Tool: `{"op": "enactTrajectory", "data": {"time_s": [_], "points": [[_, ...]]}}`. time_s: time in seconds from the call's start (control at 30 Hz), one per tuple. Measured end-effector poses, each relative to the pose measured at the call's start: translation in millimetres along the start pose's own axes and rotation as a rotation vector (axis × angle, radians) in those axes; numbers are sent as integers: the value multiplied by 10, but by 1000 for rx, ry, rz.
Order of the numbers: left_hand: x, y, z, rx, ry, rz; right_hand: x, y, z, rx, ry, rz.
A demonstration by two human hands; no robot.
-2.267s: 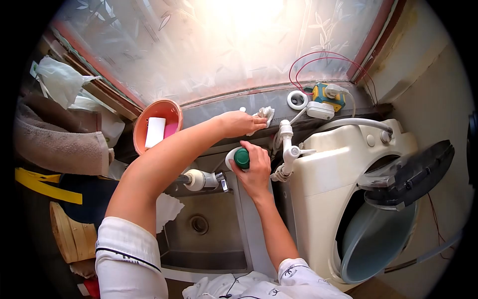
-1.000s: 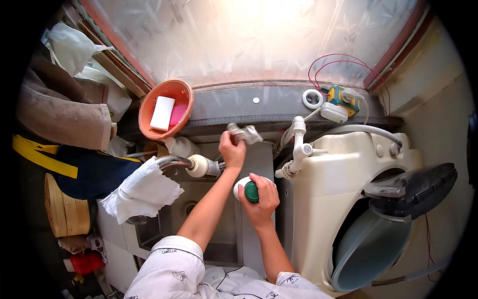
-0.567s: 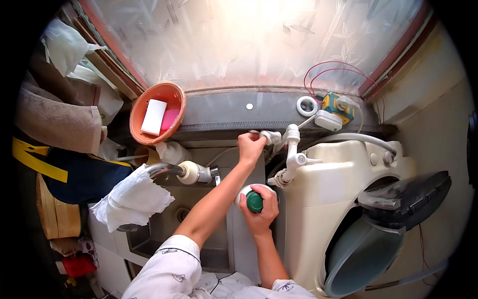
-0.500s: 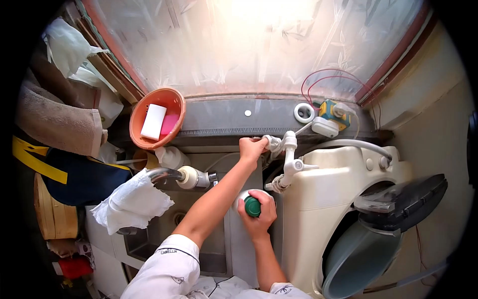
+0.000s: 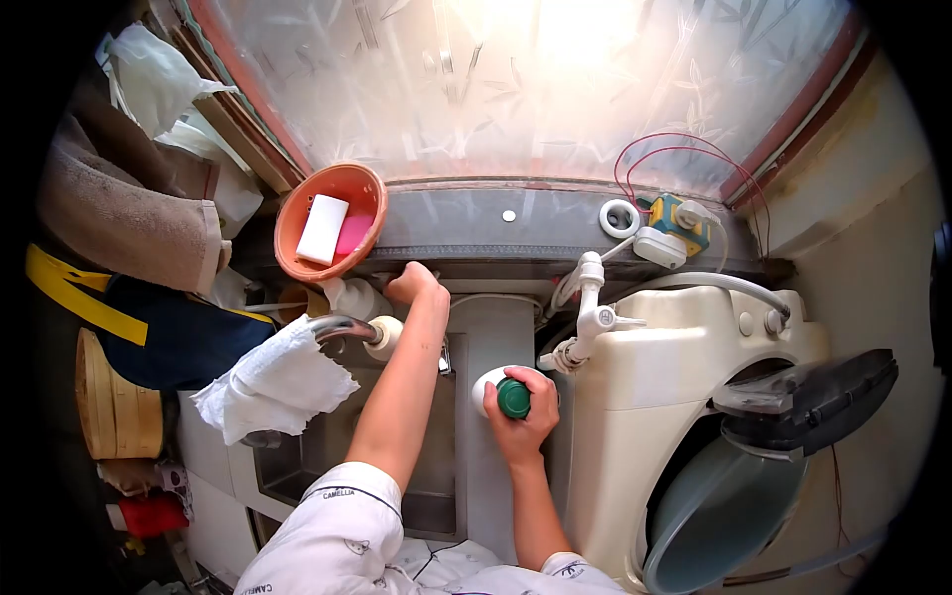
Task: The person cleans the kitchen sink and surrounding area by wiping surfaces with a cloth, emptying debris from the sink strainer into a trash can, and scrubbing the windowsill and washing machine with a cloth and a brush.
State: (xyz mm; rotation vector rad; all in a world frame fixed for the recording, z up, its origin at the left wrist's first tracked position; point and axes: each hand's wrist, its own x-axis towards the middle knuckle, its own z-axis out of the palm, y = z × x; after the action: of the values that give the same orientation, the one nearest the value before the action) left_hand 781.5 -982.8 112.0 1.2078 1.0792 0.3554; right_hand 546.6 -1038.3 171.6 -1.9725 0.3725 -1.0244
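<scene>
My right hand point(image 5: 534, 421) is wrapped round the top of a white bottle point(image 5: 483, 390) with a green cap point(image 5: 513, 398), upright on the counter to the right of the sink point(image 5: 428, 511). My left hand point(image 5: 415, 285) reaches across the sink to its back edge, beside a white bottle point(image 5: 349, 297). Its fingers are curled, and whatever they hold is hidden. Under my left forearm, the faucet point(image 5: 385, 337) is partly covered.
An orange basin point(image 5: 285, 233) holds a white block and a pink item. A white cloth point(image 5: 273, 387) hangs over the faucet's pipe. At right are white pipe valves point(image 5: 592, 307) and a cream washing machine point(image 5: 635, 367) with its lid raised. A power strip point(image 5: 659, 248) lies on the sill.
My left hand has left the white pipe fitting and moved left to the back of the sink. My right hand stays on the green-capped bottle. The view has shifted slightly.
</scene>
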Motion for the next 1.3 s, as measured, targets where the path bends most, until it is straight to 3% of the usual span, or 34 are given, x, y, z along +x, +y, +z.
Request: {"op": "enactTrajectory", "data": {"time_s": [0.07, 0.13, 0.17, 0.2, 0.23, 0.3, 0.4, 0.5, 0.6, 0.7, 0.83, 1.03, 1.3], "points": [[-55, -32, 12, 32, 30, -5, 23, 15, -10, 9, -14, 7], [-174, -394, 8, 316, -387, -144, 32, 13, -30, 2, -25, 3], [48, -1014, 292, 338, -386, -103, 30, 7, -33, 0, -27, 3], [-317, -761, 256, 374, -515, -129, 27, 22, -46, -9, -37, -18], [-551, -556, 225, 320, -735, -384, 37, 17, -73, 0, -58, -26], [-840, -370, 172, 267, -949, -442, 59, 2, -139, 18, -102, -43], [-886, -161, 11, 222, -1092, -394, 104, -58, -221, -7, -146, -33], [-1074, 310, -168, 356, -1199, -229, 55, -24, -204, 16, -168, 36], [-1273, 520, -61, 297, -1256, 623, 27, 17, -144, 23, -159, 56], [-1236, 409, 259, 461, -1196, 1322, 93, -1, -75, -46, -99, 38], [-1221, 92, 645, 822, -1310, 1471, 183, 53, 13, -20, -53, 42], [-1277, -70, 1152, 707, -1332, 1612, 194, -5, 102, -15, -18, 44], [-1123, 132, 490, 762, -1476, 1809, 135, 18, 59, -24, 6, 3]]}}
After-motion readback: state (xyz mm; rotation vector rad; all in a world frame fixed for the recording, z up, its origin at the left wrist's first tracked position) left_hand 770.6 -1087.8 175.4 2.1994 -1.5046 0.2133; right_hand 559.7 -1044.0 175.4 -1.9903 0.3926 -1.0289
